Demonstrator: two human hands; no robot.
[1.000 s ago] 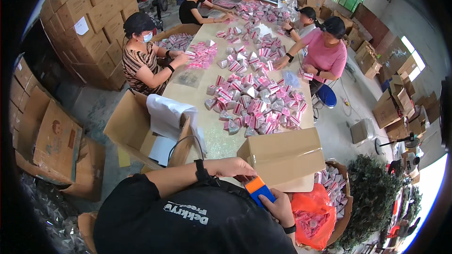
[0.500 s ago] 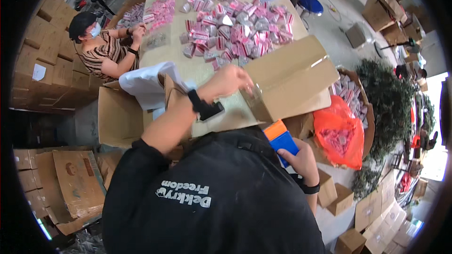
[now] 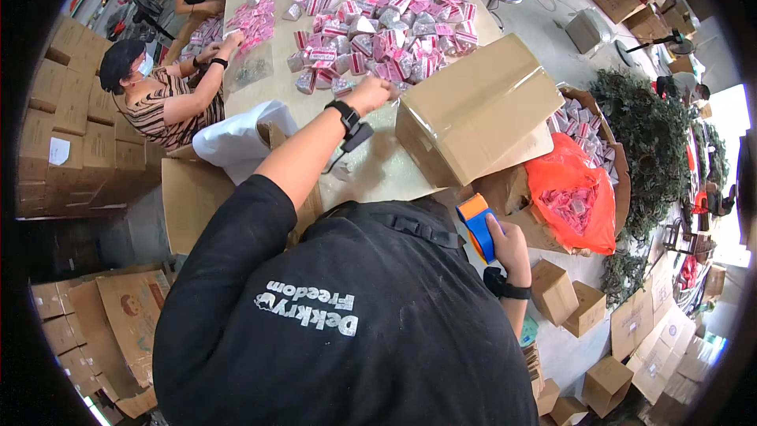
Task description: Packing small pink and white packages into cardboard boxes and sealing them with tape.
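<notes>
My left hand reaches across the table, between the near edge of a pile of small silvery packets with pink-and-white labels and a brown cardboard box. Its fingers are curled together; whatever lies between them is hidden. The box stands at the table's near right, with shiny clear tape along its top. Low at my right side, my right hand grips a blue and orange tape dispenser, thumb along its side.
Right of the box, a red plastic bag of pink packets rests by a carton of more packets. An open carton and white sheeting are at left. A masked co-worker handles items at the table's left edge.
My left hand has moved forward from the box's left edge to the packet pile, its fingers drawing together. The tape dispenser has turned slightly in my right hand. The whole view has shifted.
</notes>
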